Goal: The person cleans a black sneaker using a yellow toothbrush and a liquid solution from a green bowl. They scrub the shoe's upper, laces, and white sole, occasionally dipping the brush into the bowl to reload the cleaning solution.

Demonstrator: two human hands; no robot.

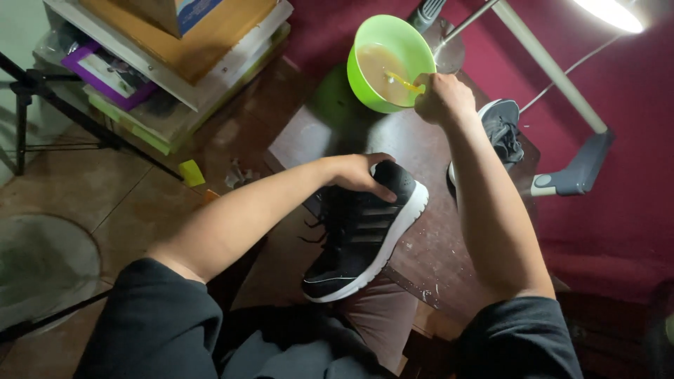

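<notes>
My left hand [360, 173] grips the heel of a black sneaker [365, 231] with a white sole, which rests tilted on my knee and the edge of a dark wooden table [435, 245]. My right hand [442, 98] reaches to the rim of a bright green bowl [365, 38] holding murky brownish liquid. It is closed on a thin yellow-handled tool [405, 82] whose end dips into the liquid. A second, grey and white shoe [500, 130] lies on the table just right of my right forearm.
A white lamp arm [547, 67] with a grey base [581, 168] crosses the upper right, over a red cloth. Stacked boards, a purple frame [105, 74] and a box sit on shelves at upper left. A black tripod leg [70, 112] stands on the tiled floor.
</notes>
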